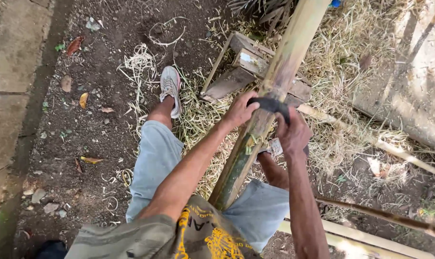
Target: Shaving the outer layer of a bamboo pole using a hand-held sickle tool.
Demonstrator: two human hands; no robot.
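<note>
A thick bamboo pole (279,72) slants from between my legs up toward the top of the view, green near me and pale yellow further out. A dark curved blade (270,103) lies across the pole. My left hand (240,109) grips one end of the blade on the pole's left side. My right hand (292,132) grips the other end on the right side. Both arms reach forward over my light blue shorts (155,158).
My foot in a grey shoe (170,88) rests on dark soil. A wooden frame of planks (236,72) lies under the pole amid dry straw and shavings. Thinner bamboo sticks (371,139) lie to the right. A concrete slab (11,72) borders the left.
</note>
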